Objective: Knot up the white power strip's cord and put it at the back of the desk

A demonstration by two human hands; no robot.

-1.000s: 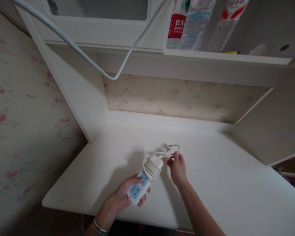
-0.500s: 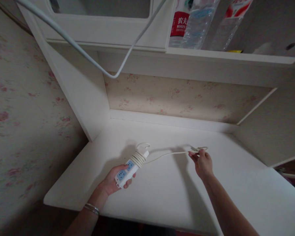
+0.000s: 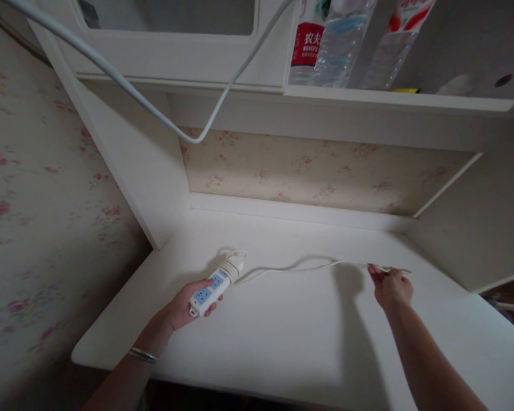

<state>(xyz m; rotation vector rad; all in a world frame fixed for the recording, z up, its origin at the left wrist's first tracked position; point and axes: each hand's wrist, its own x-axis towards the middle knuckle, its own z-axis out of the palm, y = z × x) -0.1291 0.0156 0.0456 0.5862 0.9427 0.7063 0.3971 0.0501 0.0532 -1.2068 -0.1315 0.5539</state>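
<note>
My left hand (image 3: 191,304) is closed around a white power strip (image 3: 209,298) with blue socket faces, its thumb lying on top. Several turns of cream cord (image 3: 230,268) are wound about the strip's far end. From there the loose cord (image 3: 300,268) runs right across the desk to my right hand (image 3: 393,287), whose fingers pinch it. A short loop of cord sticks out beyond those fingers; whether the plug is in the hand I cannot tell. The strip is tilted, its wound end pointing away and to the right.
Both hands are over a white desk (image 3: 274,342) with a raised back strip. Above it, a shelf (image 3: 394,98) holds several plastic bottles (image 3: 342,45). A thick white cable (image 3: 154,108) hangs in front of the cabinet. Side panels bound the desk left and right.
My right hand has moved right, drawing out a longer stretch of cord. My left hand has shifted slightly left with the power strip. The view has shifted a little.
</note>
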